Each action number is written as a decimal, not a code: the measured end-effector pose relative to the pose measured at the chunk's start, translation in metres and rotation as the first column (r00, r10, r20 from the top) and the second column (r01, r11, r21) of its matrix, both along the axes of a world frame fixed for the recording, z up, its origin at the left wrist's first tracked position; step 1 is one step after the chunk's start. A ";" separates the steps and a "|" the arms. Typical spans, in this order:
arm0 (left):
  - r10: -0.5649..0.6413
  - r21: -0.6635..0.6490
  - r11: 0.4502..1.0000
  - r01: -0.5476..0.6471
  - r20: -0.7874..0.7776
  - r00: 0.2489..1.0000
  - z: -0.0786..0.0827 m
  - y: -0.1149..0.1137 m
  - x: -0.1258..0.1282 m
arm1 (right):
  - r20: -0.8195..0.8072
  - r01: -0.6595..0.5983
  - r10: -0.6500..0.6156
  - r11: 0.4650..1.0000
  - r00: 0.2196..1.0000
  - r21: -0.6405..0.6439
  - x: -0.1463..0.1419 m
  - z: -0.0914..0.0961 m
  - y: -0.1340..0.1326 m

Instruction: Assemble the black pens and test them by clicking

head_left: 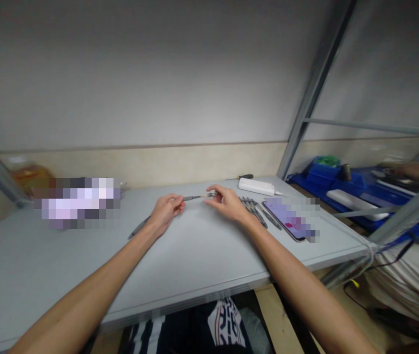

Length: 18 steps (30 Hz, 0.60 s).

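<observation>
Slim dark pen (193,197), held level, pale tip perhaps exposed, mid-air

Grey table (194,263), row of pens (254,210), phone (286,220), white box (256,186).

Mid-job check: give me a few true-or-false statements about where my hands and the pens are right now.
1. The left hand and right hand grip the held pen between them. True.
2. The row of pens lies left of the left hand. False: it lies right of the right hand, beside the phone.
3. A loose pen lies on the table by the left wrist. True.
4. The white device sits at the table's near edge. False: it sits at the far edge, by the wall.
</observation>
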<state>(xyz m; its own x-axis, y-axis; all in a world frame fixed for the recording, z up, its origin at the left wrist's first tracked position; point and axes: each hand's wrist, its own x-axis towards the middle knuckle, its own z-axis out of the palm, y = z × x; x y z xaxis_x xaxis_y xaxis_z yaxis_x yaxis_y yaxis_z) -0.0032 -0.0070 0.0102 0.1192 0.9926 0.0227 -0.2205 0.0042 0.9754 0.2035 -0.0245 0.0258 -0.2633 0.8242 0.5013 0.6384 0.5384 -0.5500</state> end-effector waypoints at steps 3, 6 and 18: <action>-0.014 -0.034 0.999 0.016 0.044 0.999 -0.001 0.001 -0.002 | 0.035 -0.028 0.028 1.000 0.999 0.009 -0.001 -0.001 -0.001; -0.018 -0.006 1.000 0.018 0.007 1.000 -0.004 0.003 -0.003 | 0.036 -0.036 0.037 0.999 0.999 -0.030 -0.002 -0.002 0.000; 0.108 0.401 0.916 -0.002 -0.242 0.964 0.003 -0.002 -0.001 | -0.486 -0.390 0.079 0.713 0.870 -0.583 0.004 0.000 0.001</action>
